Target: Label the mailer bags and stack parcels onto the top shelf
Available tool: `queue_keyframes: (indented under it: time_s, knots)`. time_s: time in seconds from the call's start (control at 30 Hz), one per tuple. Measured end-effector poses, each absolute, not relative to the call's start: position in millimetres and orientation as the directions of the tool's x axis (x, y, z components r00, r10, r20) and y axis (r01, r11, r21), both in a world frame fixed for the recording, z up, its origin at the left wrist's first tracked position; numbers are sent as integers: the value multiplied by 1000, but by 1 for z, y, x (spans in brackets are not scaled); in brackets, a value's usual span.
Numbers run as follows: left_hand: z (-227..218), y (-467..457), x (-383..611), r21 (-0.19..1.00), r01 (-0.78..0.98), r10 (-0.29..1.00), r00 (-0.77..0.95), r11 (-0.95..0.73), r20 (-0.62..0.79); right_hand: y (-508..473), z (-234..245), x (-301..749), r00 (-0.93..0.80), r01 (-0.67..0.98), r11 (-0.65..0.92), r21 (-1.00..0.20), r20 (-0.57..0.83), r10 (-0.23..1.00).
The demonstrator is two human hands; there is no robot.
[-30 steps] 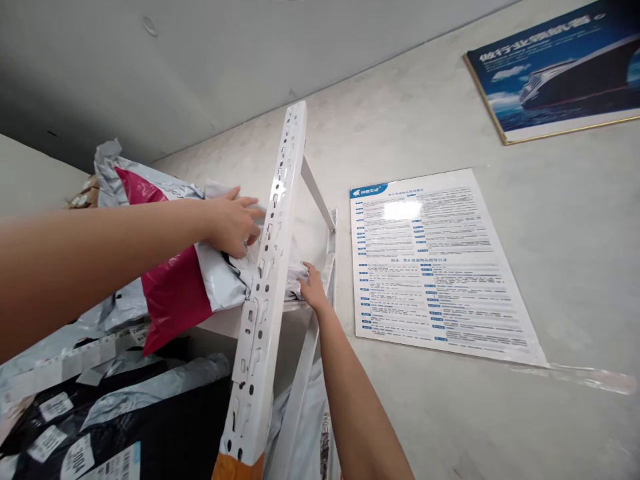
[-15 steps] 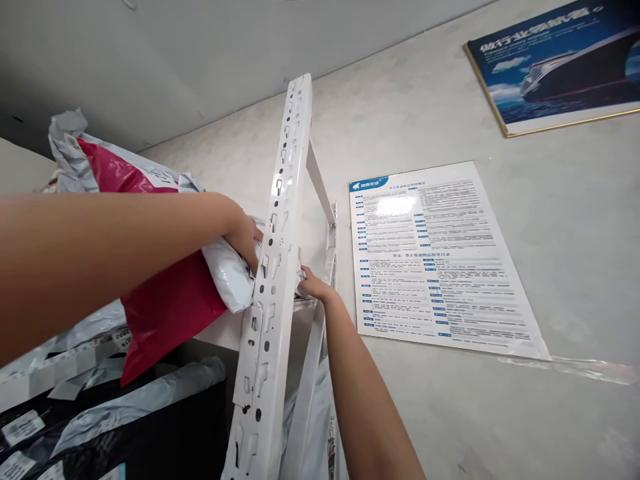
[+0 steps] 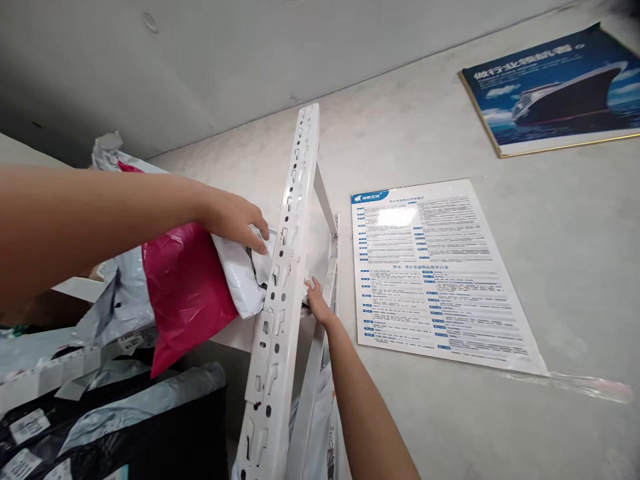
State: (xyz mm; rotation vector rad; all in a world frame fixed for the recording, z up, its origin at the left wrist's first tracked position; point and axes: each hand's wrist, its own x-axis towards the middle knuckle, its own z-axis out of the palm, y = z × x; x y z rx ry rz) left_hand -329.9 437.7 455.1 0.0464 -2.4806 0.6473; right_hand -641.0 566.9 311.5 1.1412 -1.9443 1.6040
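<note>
My left hand point(image 3: 237, 217) reaches in from the left, over a white plastic mailer bag point(image 3: 239, 277) on the upper shelf. Its fingers are loosely curved and apart, by the bag's top edge. On the other side of the white perforated post point(image 3: 284, 267), my right hand point(image 3: 319, 303) has its fingertips closed on the end of a white parcel, most of which the post hides. I cannot tell whether this is the same bag. A pink mailer bag point(image 3: 193, 300) hangs over the shelf edge beneath my left forearm.
Black parcels point(image 3: 185, 420) with white labels lie on the lower left, under grey-white bags point(image 3: 125, 293). A printed notice board point(image 3: 435, 267) and a framed ship poster point(image 3: 555, 93) hang on the wall to the right.
My left hand has risen a little, and its fingers have loosened from the white bag. My right hand stays at the parcel end behind the post. The view has shifted slightly.
</note>
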Motion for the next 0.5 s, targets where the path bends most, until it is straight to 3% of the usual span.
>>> queue_keyframes:
  time_s: [0.33,0.5]
  knots:
    - [458,409,-300,-470,-83,316,-635,879,704,572,304,-625,-530,-848,87,-523,830,-175]
    - [430,396,-280,-499,-39,436,-433,866,789,573,312,-617,-458,-889,77,-452,882,-115]
